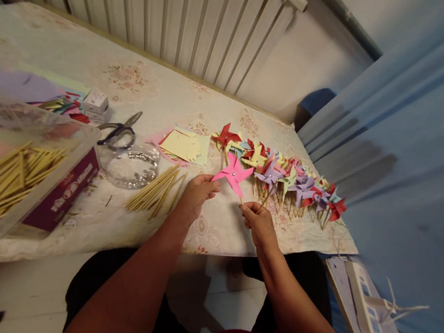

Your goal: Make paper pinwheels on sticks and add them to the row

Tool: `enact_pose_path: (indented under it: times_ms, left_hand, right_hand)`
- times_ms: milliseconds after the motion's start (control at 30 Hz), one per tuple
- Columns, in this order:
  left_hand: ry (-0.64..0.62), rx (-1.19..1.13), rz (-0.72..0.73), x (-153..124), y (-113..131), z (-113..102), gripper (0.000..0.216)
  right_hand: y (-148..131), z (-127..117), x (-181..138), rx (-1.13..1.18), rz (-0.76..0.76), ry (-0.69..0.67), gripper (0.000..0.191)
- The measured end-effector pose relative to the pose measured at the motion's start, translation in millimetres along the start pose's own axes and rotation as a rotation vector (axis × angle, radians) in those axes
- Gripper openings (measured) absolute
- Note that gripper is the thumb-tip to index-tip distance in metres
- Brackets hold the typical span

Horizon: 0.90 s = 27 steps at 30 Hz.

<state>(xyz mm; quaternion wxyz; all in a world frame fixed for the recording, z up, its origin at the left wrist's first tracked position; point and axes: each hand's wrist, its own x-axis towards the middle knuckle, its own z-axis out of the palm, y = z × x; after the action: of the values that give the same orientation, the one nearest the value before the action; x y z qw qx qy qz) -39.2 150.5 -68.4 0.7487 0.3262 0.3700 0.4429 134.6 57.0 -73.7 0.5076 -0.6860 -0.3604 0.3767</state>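
Observation:
A pink paper pinwheel [234, 174] with a small pin at its centre stands on a thin wooden stick above the table. Thumb and fingers of my right hand [259, 219] are closed round that stick, below the blades. My left hand [201, 191] is at the left blade's tip, its fingers slightly apart and the tip still showing. Beside the right hand lies a long row of finished pinwheels [290, 179] in red, yellow, purple, green and blue. Loose wooden sticks [155, 192] lie left of my left hand, with cut paper pieces [181, 144] behind them.
A clear round dish [131, 168] holds small shiny pins. Dark-handled scissors [120, 132] lie behind it, near small white boxes [96, 102]. At left stands a plastic bin [60, 192] of sticks. Coloured paper sheets [16, 85], a blue curtain [403, 163] and a power strip [364, 301] surround the table.

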Motion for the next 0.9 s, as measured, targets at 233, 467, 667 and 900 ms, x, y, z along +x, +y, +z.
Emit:
enact_pose_path:
  times_ms: [233, 467, 667, 900]
  left_hand:
    - [0.182, -0.021, 0.029, 7.9, 0.4, -5.9, 0.024]
    - [0.179, -0.052, -0.054, 7.5, -7.7, -1.4, 0.020]
    - [0.039, -0.041, -0.125, 1.1, -19.1, 6.5, 0.027]
    - [-0.104, 0.047, -0.033, -2.0, -22.6, 10.0, 0.021]
  right_hand:
    - [6.6, -4.3, 4.4, -0.084, -0.033, 0.010, 0.027]
    - [5.6, -1.3, 7.0, -0.086, -0.060, 0.057, 0.027]
    - [4.4, 15.4, 10.8, -0.028, -0.069, 0.042, 0.024]
    - [1.8, 43.0, 7.9, -0.010, -0.093, -0.014, 0.024]
